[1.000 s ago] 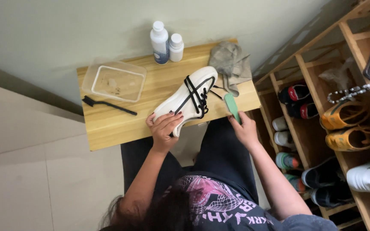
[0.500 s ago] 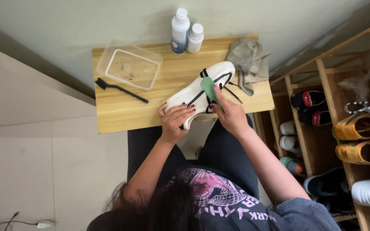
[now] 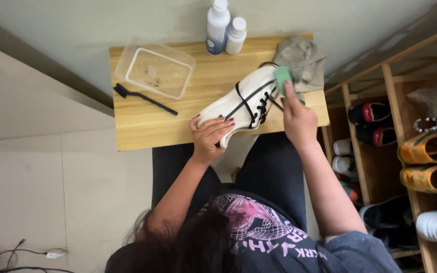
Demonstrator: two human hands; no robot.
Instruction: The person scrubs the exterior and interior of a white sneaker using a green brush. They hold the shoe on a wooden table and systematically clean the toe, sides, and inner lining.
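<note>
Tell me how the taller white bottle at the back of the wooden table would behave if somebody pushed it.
The taller white bottle stands upright, narrow for its height, so a push near the top would probably tip it. It stands close beside the shorter white bottle, so it might knock that too. Its smooth plastic looks somewhat slippery; how full it is cannot be seen.

Even, soft indoor light, faint shadows under the table (image 3: pixel 142 131), sharp focus, slight wide-angle bending at edges

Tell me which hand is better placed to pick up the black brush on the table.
Probably left. The left hand grips the white shoe on the side where the black brush lies; the right hand is farther and holds a green pad.
</note>
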